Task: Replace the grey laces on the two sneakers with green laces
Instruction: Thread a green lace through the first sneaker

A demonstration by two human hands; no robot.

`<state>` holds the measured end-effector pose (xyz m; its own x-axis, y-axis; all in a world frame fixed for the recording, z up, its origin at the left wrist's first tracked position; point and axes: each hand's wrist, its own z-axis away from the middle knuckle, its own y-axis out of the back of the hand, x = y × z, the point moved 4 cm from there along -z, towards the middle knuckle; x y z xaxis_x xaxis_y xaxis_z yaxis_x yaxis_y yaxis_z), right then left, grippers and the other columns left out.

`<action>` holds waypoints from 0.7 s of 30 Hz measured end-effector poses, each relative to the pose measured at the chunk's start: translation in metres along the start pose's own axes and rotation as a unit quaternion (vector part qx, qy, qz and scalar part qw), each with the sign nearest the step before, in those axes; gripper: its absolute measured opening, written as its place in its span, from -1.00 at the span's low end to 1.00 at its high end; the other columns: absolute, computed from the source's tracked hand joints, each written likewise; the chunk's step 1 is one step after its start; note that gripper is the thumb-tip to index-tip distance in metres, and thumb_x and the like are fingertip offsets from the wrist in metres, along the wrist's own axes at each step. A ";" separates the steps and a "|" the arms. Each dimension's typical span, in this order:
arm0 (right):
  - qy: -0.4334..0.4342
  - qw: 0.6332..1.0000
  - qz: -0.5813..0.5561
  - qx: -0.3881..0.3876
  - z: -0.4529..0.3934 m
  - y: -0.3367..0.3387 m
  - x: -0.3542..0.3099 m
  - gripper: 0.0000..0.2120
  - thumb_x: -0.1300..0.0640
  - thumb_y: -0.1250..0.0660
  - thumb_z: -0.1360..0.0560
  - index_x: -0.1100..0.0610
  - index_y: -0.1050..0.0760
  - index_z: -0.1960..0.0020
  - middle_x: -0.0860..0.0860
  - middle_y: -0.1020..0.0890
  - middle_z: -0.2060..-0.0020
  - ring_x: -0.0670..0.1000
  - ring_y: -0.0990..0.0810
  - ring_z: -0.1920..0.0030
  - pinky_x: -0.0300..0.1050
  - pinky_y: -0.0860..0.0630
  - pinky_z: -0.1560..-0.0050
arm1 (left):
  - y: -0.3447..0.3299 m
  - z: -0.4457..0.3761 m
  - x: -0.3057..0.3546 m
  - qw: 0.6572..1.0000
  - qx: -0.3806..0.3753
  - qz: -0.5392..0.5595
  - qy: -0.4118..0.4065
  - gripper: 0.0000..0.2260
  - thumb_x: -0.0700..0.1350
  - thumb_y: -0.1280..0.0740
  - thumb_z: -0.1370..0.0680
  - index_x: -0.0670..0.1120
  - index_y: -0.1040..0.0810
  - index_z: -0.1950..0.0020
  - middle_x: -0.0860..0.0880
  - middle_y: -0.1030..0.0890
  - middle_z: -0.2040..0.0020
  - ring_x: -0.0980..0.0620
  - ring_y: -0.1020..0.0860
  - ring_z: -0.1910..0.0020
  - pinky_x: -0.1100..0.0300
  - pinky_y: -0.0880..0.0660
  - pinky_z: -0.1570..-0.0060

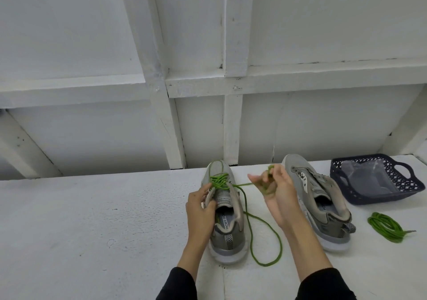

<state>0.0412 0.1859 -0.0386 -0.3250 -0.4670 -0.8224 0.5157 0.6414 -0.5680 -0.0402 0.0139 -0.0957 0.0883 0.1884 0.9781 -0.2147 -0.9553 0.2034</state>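
Two grey sneakers stand on the white table, toes pointing away from me. The left sneaker (225, 211) has a green lace (219, 179) crossed through several of its front eyelets. My left hand (201, 207) grips this shoe's left side by the tongue. My right hand (275, 188) is raised between the shoes and pinches the free end of the same lace, which runs taut from the eyelets. A long loose loop of that lace (265, 242) trails on the table to the shoe's right. The right sneaker (316, 202) shows no lace. A second green lace (388, 227) lies coiled at the far right.
A dark blue plastic basket (406, 184) with clear plastic inside sits at the back right, behind the coiled lace. A white wooden framed wall rises just beyond the table's far edge. The table stretches to the left of the shoes.
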 end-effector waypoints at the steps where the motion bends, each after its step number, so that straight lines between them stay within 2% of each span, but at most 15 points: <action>1: 0.002 0.999 0.039 0.021 -0.001 0.003 -0.004 -0.69 0.11 0.00 -0.68 0.13 -0.26 0.22 0.00 -0.34 0.46 -0.03 -0.37 0.48 -0.21 -0.42 0.36 | 0.001 0.001 0.001 1.000 0.004 0.009 -0.003 -0.66 -0.28 -0.30 -0.55 0.15 -0.55 -0.16 0.07 -0.50 -0.08 0.19 -0.49 -0.08 0.51 -0.41 0.08; 2: 0.010 0.988 0.155 0.028 -0.001 0.006 -0.006 -0.70 0.06 -0.02 -0.67 0.12 -0.24 0.21 -0.02 -0.28 0.46 -0.04 -0.24 0.49 -0.20 -0.26 0.44 | 0.001 0.002 0.001 1.000 0.008 0.017 -0.007 -0.67 -0.29 -0.30 -0.55 0.12 -0.57 -0.16 0.08 -0.52 -0.08 0.20 -0.49 -0.08 0.53 -0.41 0.08; 3: 0.012 0.952 0.305 0.019 -0.002 0.010 -0.003 -0.71 0.00 -0.06 -0.66 0.12 -0.26 0.19 -0.03 -0.29 0.44 -0.03 -0.22 0.45 -0.20 -0.20 0.44 | 0.001 0.003 0.001 1.000 0.013 0.020 -0.010 -0.68 -0.28 -0.31 -0.55 0.09 -0.59 -0.17 0.08 -0.53 -0.08 0.21 -0.50 -0.08 0.54 -0.41 0.07; 5: -0.006 0.843 0.534 -0.058 -0.001 0.016 0.013 -0.74 -0.13 -0.16 -0.59 0.04 -0.39 0.10 -0.05 -0.43 0.39 -0.02 -0.36 0.38 -0.19 -0.28 0.39 | -0.001 0.003 0.001 0.999 0.017 0.025 -0.011 -0.69 -0.27 -0.32 -0.54 0.08 -0.61 -0.18 0.08 -0.55 -0.08 0.26 -0.51 -0.07 0.53 -0.42 0.05; 6: -0.027 0.812 0.573 -0.107 0.001 0.018 0.022 -0.77 -0.15 -0.21 -0.57 -0.01 -0.46 0.09 -0.07 -0.51 0.36 -0.04 -0.43 0.34 -0.21 -0.33 0.34 | -0.002 0.003 0.001 0.999 0.017 0.025 -0.012 -0.68 -0.27 -0.32 -0.55 0.07 -0.61 -0.19 0.07 -0.55 -0.07 0.30 -0.50 -0.06 0.53 -0.42 0.05; 7: -0.039 0.803 0.576 -0.144 0.004 0.018 0.027 -0.79 -0.12 -0.26 -0.56 -0.02 -0.51 0.14 -0.11 -0.56 0.33 -0.08 -0.48 0.30 -0.22 -0.37 0.29 | -0.003 0.003 0.001 0.999 0.018 0.023 -0.013 -0.68 -0.27 -0.32 -0.55 0.06 -0.61 -0.20 0.06 -0.54 -0.07 0.34 -0.50 -0.05 0.53 -0.42 0.05; 8: -0.042 0.815 0.555 -0.162 0.005 0.016 0.029 -0.79 -0.05 -0.28 -0.56 0.00 -0.53 0.21 -0.15 -0.58 0.33 -0.12 -0.49 0.28 -0.24 -0.39 0.25 | -0.003 0.003 0.001 1.000 0.019 0.022 -0.013 -0.68 -0.28 -0.31 -0.55 0.06 -0.61 -0.21 0.04 -0.54 -0.07 0.35 -0.49 -0.04 0.54 -0.42 0.06; 10: -0.043 0.878 0.454 -0.147 0.008 0.008 0.021 -0.74 0.08 -0.24 -0.59 0.08 -0.47 0.26 -0.21 -0.58 0.31 -0.14 -0.47 0.25 -0.29 -0.38 0.19 | -0.001 0.002 0.001 1.000 0.017 0.017 -0.011 -0.68 -0.29 -0.29 -0.56 0.03 -0.60 -0.23 0.01 -0.53 -0.08 0.31 -0.49 -0.04 0.55 -0.41 0.07; 11: -0.037 0.918 0.376 -0.122 0.007 0.005 0.014 -0.74 0.12 -0.20 -0.61 0.12 -0.42 0.25 -0.19 -0.61 0.22 -0.10 -0.51 0.17 -0.27 -0.40 0.10 | -0.001 0.001 0.001 1.000 0.014 0.010 -0.012 -0.68 -0.29 -0.29 -0.57 0.01 -0.60 -0.24 0.00 -0.52 -0.09 0.28 -0.49 -0.04 0.57 -0.40 0.08; 13: -0.042 0.988 0.130 -0.069 0.003 0.005 0.000 -0.74 0.16 -0.11 -0.63 0.16 -0.34 0.23 0.02 -0.66 0.06 0.01 -0.60 -0.03 -0.14 -0.44 -0.16 | 0.000 0.000 0.002 1.000 0.008 -0.005 -0.016 -0.69 -0.28 -0.27 -0.58 -0.01 -0.58 -0.27 -0.02 -0.51 -0.11 0.27 -0.48 -0.04 0.59 -0.38 0.09; 14: -0.042 0.998 0.006 -0.042 0.003 0.008 -0.008 -0.73 0.17 -0.06 -0.65 0.16 -0.32 0.22 0.10 -0.64 0.18 0.07 -0.63 0.02 -0.06 -0.48 -0.18 | 0.000 0.000 0.002 1.000 0.006 -0.013 -0.018 -0.69 -0.27 -0.27 -0.59 -0.01 -0.57 -0.28 -0.02 -0.50 -0.11 0.28 -0.47 -0.04 0.60 -0.37 0.08; 15: -0.044 0.997 -0.065 -0.010 0.001 0.014 -0.011 -0.71 0.18 -0.03 -0.66 0.16 -0.30 0.23 0.08 -0.55 0.35 0.07 -0.63 0.21 -0.02 -0.54 -0.11 | 0.000 0.000 0.002 1.000 0.004 -0.018 -0.020 -0.69 -0.26 -0.27 -0.59 -0.01 -0.57 -0.28 -0.02 -0.50 -0.11 0.28 -0.46 -0.04 0.60 -0.37 0.08; 17: -0.081 0.995 -0.013 0.055 0.001 0.024 -0.007 -0.68 0.17 0.01 -0.68 0.13 -0.24 0.25 0.00 -0.30 0.50 -0.04 -0.33 0.54 -0.12 -0.55 0.27 | -0.001 0.000 0.001 1.000 0.000 -0.024 -0.019 -0.69 -0.23 -0.27 -0.59 0.02 -0.57 -0.28 -0.01 -0.50 -0.11 0.29 -0.46 -0.03 0.60 -0.36 0.09; 19: -0.133 0.978 0.131 0.089 0.002 0.032 0.015 -0.68 0.19 0.01 -0.67 0.11 -0.21 0.26 -0.03 -0.23 0.52 -0.09 -0.15 0.58 -0.24 -0.27 0.55 | -0.004 0.000 0.000 0.999 -0.005 -0.033 -0.015 -0.69 -0.22 -0.28 -0.59 0.06 -0.57 -0.27 0.01 -0.50 -0.11 0.31 -0.45 -0.03 0.57 -0.38 0.12; 21: -0.182 0.956 0.203 0.106 0.004 0.035 0.038 -0.73 0.20 -0.01 -0.66 0.11 -0.22 0.22 -0.03 -0.22 0.49 -0.10 -0.13 0.56 -0.27 -0.16 0.60 | -0.007 0.000 0.001 0.999 -0.006 -0.046 -0.013 -0.68 -0.22 -0.27 -0.58 0.10 -0.58 -0.25 0.03 -0.51 -0.11 0.30 -0.46 -0.02 0.50 -0.36 0.14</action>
<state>0.0499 0.1884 -0.0901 0.2136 -0.4121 -0.8857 0.7022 0.6951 -0.1540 -0.0386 0.0210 -0.0964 0.1343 0.2697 0.9535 -0.2162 -0.9311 0.2938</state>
